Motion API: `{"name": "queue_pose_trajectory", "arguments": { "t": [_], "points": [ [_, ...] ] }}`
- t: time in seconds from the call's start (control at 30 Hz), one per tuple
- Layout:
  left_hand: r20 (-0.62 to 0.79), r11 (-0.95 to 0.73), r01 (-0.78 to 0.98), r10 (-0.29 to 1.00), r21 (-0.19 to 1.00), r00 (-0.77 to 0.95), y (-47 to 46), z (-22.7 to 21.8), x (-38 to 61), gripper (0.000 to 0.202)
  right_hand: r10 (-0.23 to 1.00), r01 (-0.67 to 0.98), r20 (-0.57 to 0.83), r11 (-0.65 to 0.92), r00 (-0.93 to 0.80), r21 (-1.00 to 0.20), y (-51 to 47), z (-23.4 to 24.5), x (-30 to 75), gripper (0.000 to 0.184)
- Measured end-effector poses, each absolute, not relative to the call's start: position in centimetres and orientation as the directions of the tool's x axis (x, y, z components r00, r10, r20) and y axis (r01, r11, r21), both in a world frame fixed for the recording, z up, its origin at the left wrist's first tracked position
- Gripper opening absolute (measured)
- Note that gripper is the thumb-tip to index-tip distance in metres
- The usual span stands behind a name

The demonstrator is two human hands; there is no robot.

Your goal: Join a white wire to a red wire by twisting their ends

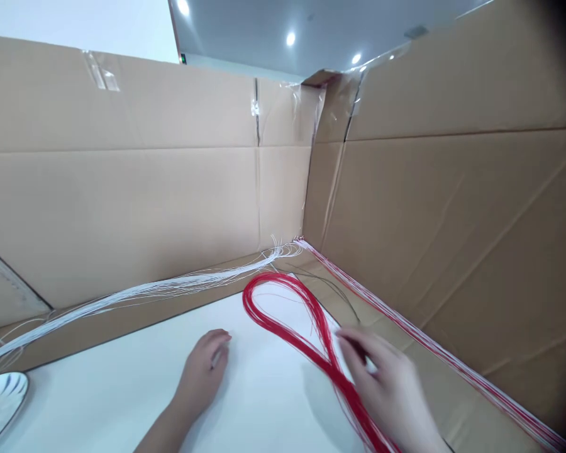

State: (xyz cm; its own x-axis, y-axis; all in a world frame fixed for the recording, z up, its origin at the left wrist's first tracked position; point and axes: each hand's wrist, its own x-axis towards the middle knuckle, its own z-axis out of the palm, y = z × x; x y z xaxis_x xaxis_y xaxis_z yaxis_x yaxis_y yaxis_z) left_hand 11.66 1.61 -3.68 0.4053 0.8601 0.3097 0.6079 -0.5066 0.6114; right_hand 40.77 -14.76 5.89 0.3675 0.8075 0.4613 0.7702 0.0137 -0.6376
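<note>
My left hand (pixel 202 371) is over the white board (pixel 122 377), its fingers curled in toward the thumb. Anything thin in that pinch does not show against the white. A looped bundle of red wires or cords (pixel 287 336) lies on the board, its strands crossing below the loop and running to the bottom edge. Just right of the bundle, my right hand (pixel 387 377) is slightly blurred, with thumb and fingertips drawn together. Whether it touches the red strands or grips something thin, I cannot tell.
Tall cardboard walls (pixel 146 189) meet in a back corner. A long bundle of white strands (pixel 146 291) runs along the left wall, and red and white strands (pixel 405 327) follow the right. A patterned plate (pixel 4 393) sits at lower left. Dark thin strands (pixel 334 286) lie near the corner.
</note>
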Motion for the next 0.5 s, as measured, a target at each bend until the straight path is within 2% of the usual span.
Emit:
{"name": "queue_pose_trajectory", "arguments": {
  "t": [0.1, 0.2, 0.3, 0.5],
  "points": [
    [0.269, -0.592, 0.572, 0.79, 0.567, 0.551, 0.4, -4.0, 12.8, 0.035, 0.952, 0.84, 0.219, -0.067, 0.216, -0.539, -6.7, 5.6, 37.9, 0.027],
    [0.25, -0.64, 0.563, 0.746, 0.523, 0.617, 0.8, -4.1, 13.7, 0.042, 0.976, 0.869, 0.122, -0.099, 0.179, -0.485, 0.0, 4.1, 36.4, 0.027],
    [0.26, -0.669, 0.567, 0.726, 0.48, 0.637, 2.5, -4.1, 14.9, 0.051, 0.98, 0.893, 0.056, -0.149, 0.191, -0.425, 3.8, 2.0, 36.0, 0.032],
    [0.285, -0.73, 0.553, 0.674, 0.403, 0.682, 9.1, -4.2, 18.4, 0.063, 0.981, 0.93, 0.026, -0.174, 0.192, -0.325, 6.5, -0.3, 35.7, 0.023]
  ]
}}
